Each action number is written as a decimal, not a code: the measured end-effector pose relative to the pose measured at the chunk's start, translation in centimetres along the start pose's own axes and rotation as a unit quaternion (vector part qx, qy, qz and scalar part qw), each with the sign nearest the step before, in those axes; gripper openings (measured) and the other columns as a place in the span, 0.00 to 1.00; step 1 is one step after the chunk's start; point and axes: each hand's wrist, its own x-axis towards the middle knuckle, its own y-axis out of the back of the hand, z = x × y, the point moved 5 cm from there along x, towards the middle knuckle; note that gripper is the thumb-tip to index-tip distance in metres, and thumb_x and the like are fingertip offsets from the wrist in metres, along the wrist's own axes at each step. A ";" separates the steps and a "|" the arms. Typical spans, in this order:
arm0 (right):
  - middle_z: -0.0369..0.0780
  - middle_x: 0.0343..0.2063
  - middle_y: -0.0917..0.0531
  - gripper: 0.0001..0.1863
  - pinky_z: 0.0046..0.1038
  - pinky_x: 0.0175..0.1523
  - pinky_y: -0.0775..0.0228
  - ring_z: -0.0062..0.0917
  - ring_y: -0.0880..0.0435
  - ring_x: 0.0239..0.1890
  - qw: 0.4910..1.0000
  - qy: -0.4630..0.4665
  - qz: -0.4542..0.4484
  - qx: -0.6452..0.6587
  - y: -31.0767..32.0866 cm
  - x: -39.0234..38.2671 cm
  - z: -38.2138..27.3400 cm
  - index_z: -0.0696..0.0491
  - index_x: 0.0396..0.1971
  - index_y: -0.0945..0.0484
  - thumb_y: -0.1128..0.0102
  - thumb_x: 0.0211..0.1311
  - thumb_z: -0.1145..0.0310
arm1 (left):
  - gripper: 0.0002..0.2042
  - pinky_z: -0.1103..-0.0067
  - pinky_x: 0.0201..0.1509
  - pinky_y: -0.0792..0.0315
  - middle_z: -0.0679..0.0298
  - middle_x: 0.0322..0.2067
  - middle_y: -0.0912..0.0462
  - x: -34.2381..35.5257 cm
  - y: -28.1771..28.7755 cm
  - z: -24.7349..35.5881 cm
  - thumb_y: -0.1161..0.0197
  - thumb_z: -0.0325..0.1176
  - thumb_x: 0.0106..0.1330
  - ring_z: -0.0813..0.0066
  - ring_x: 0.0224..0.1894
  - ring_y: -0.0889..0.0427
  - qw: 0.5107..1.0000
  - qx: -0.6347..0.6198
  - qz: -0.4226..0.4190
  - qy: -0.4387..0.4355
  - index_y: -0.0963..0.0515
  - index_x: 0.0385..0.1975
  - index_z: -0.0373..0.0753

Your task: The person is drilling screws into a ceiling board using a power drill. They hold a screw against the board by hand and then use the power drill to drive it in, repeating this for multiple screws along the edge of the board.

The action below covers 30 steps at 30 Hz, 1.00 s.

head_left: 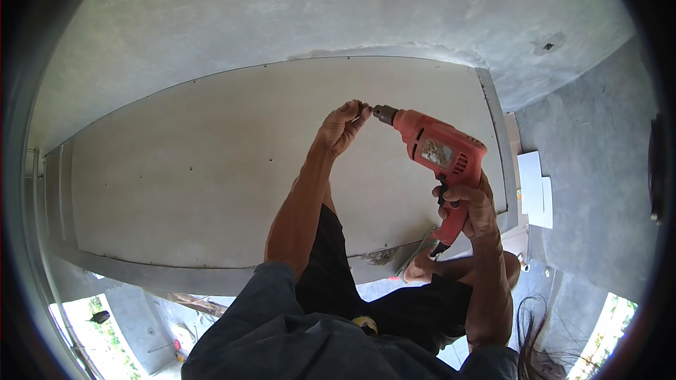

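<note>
My right hand (pixel 470 204) grips the handle of a red power drill (pixel 433 144), with fingers by the black trigger. The drill's dark chuck (pixel 384 114) points up and to the left. Just left of the chuck's tip, my left hand (pixel 341 127) has its fingers pinched on a small dark piece, too small to name. Behind both hands is a pale flat board (pixel 190 197) with small dark dots or holes and dark edge seams.
My legs in dark shorts (pixel 320 253) are on or over the board. A grey plastered wall (pixel 577 112) rises at right, with white sheets (pixel 531 186) against it. Grey plaster (pixel 296 7) spans the top. Metal tubes (pixel 42 239) run along the left; bright openings appear at both lower corners.
</note>
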 end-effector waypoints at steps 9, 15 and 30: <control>0.44 0.41 0.20 0.29 0.28 0.23 0.18 0.28 0.13 0.35 1.000 0.001 -0.023 -0.005 -0.2 0.2 0.3 0.60 0.54 0.28 0.39 0.46 0.82 | 0.05 0.84 0.53 0.14 0.60 0.42 0.21 1.0 -0.2 -1.3 0.36 0.20 0.70 0.73 0.44 0.17 0.998 -0.053 0.018 -0.020 0.24 0.41 0.29; 0.43 0.41 0.21 0.31 0.27 0.24 0.17 0.28 0.13 0.37 1.000 0.014 -0.017 0.000 -0.1 0.3 0.7 0.58 0.56 0.29 0.41 0.45 0.83 | 0.05 0.84 0.52 0.16 0.63 0.39 0.20 0.8 -1.4 -1.6 0.34 0.28 0.72 0.77 0.42 0.18 0.998 -0.064 0.009 -0.028 0.21 0.40 0.33; 0.43 0.29 0.15 0.25 0.25 0.26 0.24 0.21 0.20 0.21 0.972 0.056 0.058 -0.220 1.0 1.5 0.7 0.61 0.51 0.27 0.37 0.49 0.80 | 0.05 0.81 0.50 0.21 0.64 0.42 0.19 1.4 -1.4 -4.3 0.34 0.28 0.72 0.76 0.45 0.20 0.988 -0.126 0.093 -0.012 0.20 0.43 0.37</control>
